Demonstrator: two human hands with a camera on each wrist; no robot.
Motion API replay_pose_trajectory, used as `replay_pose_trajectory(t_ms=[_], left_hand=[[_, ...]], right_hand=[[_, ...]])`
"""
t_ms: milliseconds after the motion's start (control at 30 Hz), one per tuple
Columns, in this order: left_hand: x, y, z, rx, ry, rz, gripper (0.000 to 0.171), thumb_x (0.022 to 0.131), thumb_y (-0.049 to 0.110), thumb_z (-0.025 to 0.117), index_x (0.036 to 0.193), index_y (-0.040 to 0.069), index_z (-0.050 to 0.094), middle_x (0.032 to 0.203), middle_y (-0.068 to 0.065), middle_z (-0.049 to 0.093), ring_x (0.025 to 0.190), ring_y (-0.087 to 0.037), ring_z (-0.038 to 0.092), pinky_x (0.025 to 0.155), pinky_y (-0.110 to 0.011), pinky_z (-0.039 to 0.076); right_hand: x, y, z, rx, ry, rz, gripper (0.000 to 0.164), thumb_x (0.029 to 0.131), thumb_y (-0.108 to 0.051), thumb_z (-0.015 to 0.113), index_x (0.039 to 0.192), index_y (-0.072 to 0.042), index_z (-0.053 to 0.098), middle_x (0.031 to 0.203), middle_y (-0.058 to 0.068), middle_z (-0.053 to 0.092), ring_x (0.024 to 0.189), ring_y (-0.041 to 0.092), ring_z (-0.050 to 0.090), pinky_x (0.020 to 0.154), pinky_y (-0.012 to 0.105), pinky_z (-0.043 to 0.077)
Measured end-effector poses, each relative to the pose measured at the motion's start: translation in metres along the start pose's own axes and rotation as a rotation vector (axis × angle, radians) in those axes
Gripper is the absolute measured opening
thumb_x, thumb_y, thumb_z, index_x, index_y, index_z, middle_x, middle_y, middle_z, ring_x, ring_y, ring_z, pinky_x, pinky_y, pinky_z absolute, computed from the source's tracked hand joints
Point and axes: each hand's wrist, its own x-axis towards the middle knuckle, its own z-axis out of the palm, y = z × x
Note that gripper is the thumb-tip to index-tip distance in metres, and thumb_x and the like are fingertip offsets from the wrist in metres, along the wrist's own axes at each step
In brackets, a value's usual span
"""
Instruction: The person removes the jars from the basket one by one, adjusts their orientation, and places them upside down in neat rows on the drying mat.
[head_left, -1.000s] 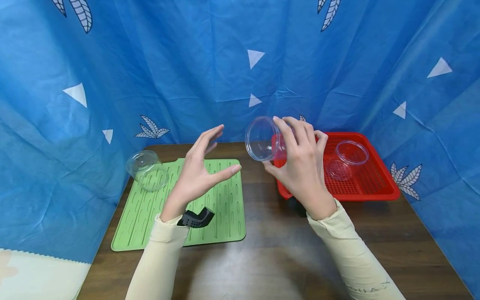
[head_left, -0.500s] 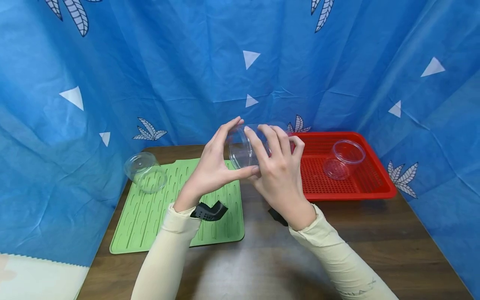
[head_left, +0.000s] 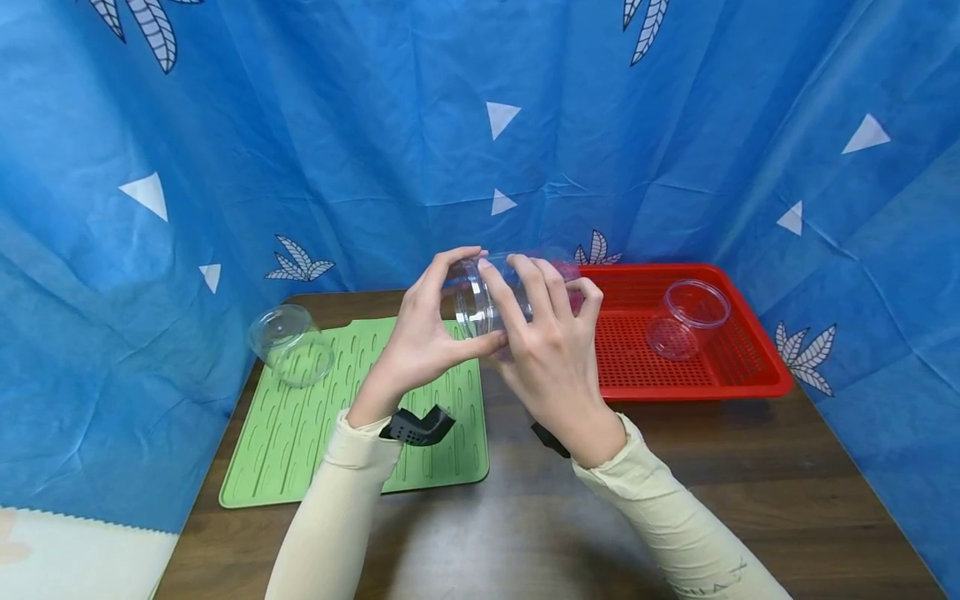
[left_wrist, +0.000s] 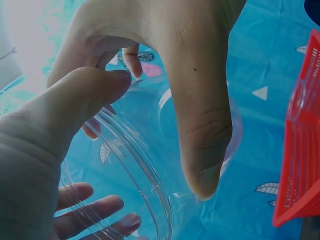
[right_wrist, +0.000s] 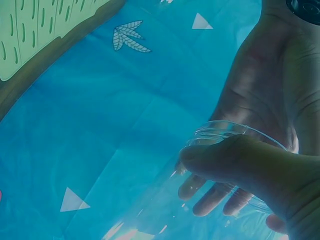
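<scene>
Clear cup [head_left: 471,302], lying sideways in mid-air before me, above and between the mat and the basket. My left hand [head_left: 426,333] is curled round its rimmed end, thumb beneath; my right hand [head_left: 551,337] grips the body, fingers arched over it. Behind: blue patterned curtain [head_left: 337,133], bounding the far side and both flanks. Left: green ribbed mat [head_left: 281,450], a second cup [head_left: 291,346] standing at its far left corner. Right: red basket [head_left: 693,393], its left end hidden by my right hand; inside, a third cup [head_left: 686,321], rim upward. Wooden table [head_left: 525,517]: brown strip between mat and basket, broadening toward me.
</scene>
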Motion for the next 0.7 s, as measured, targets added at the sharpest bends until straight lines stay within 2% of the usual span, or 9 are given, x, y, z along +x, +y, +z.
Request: replay_pose_trajectory(t_ms=[233, 367, 567, 700], left_hand=[[-0.002, 0.000, -0.001, -0.001, 0.004, -0.011, 0.093, 0.077, 0.023, 0.102, 0.155, 0.015, 0.052, 0.143, -0.002, 0.064, 0.123, -0.020, 0.065, 0.101, -0.048, 0.059], [-0.005, -0.001, -0.003, -0.035, 0.003, -0.028, 0.091, 0.079, 0.023, 0.101, 0.155, 0.015, 0.052, 0.146, 0.001, 0.063, 0.126, -0.020, 0.063, 0.104, -0.045, 0.058], [-0.012, -0.001, -0.012, -0.051, 0.025, -0.042, 0.090, 0.081, 0.022, 0.099, 0.157, 0.018, 0.051, 0.152, 0.007, 0.060, 0.136, -0.018, 0.059, 0.109, -0.044, 0.056], [-0.018, 0.002, -0.018, -0.068, 0.030, -0.052, 0.090, 0.082, 0.022, 0.099, 0.157, 0.020, 0.051, 0.154, 0.008, 0.060, 0.139, -0.018, 0.059, 0.113, -0.045, 0.053]], right_hand=[[0.001, -0.001, -0.001, 0.014, 0.006, 0.003, 0.085, 0.075, -0.023, 0.097, 0.151, -0.012, 0.062, 0.144, 0.021, 0.058, 0.133, 0.039, 0.053, 0.102, 0.067, 0.037], [-0.001, 0.002, -0.010, 0.078, -0.013, 0.020, 0.090, 0.076, -0.030, 0.100, 0.154, -0.011, 0.059, 0.147, 0.023, 0.055, 0.137, 0.042, 0.050, 0.108, 0.068, 0.034], [-0.003, 0.024, -0.035, 0.306, 0.004, 0.081, 0.103, 0.071, -0.029, 0.104, 0.158, -0.007, 0.054, 0.154, 0.024, 0.052, 0.142, 0.042, 0.048, 0.114, 0.066, 0.033], [-0.008, 0.043, -0.046, 0.568, 0.018, 0.219, 0.101, 0.072, -0.022, 0.102, 0.159, -0.009, 0.054, 0.159, 0.012, 0.055, 0.147, 0.030, 0.048, 0.119, 0.054, 0.041]])
